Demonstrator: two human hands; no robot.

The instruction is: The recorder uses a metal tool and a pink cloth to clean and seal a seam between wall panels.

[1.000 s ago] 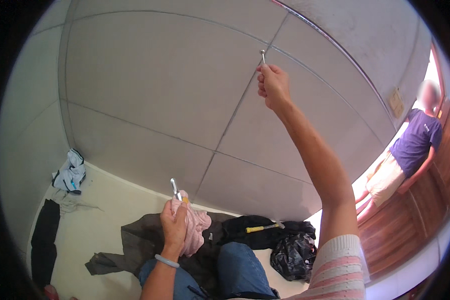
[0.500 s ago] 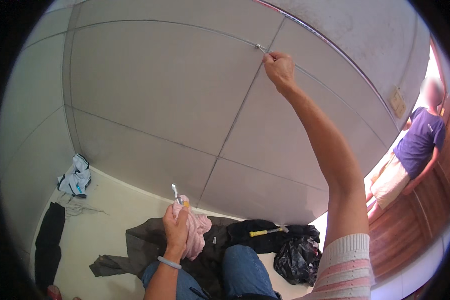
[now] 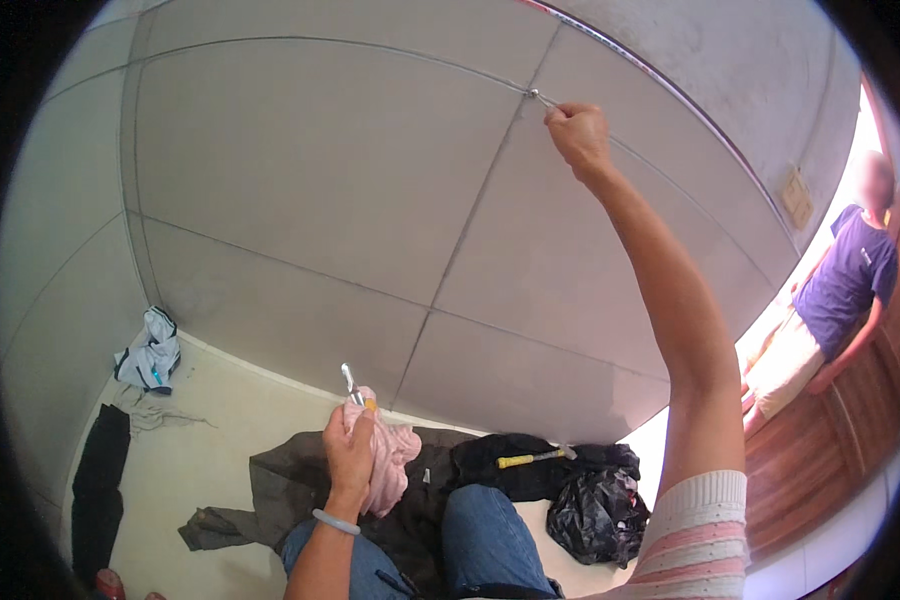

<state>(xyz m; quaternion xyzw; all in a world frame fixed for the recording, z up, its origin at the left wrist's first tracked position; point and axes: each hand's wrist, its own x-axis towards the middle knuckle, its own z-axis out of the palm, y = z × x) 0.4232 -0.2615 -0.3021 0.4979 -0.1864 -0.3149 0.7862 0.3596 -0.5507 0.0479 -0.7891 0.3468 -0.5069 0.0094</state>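
High on the grey tiled wall (image 3: 300, 150), my right hand (image 3: 578, 130) is closed on a thin metal rod with a small shiny ball tip (image 3: 534, 93). The tip meets the dark joint line between tiles, by a crossing of two joints. Low in front, my left hand (image 3: 350, 455) is wrapped round a bunched pink cloth (image 3: 395, 455). A silver metal piece with a bent tip (image 3: 349, 378) sticks up from the same grip, beside a small yellow part (image 3: 371, 405). The lower end of that piece is hidden by cloth and fingers.
A yellow-handled hammer (image 3: 530, 459) rests on dark cloth near a black plastic bag (image 3: 598, 515). Brown cloth (image 3: 295, 480) spreads round my knees. A pale garment (image 3: 152, 350) lies in the left corner. At right a person in a purple shirt (image 3: 850, 280) stands by a wooden door (image 3: 820, 455).
My right hand and the ball-tipped rod have moved right along the joint line, to the tile crossing. The left hand keeps its hold. The person at right has shifted slightly.
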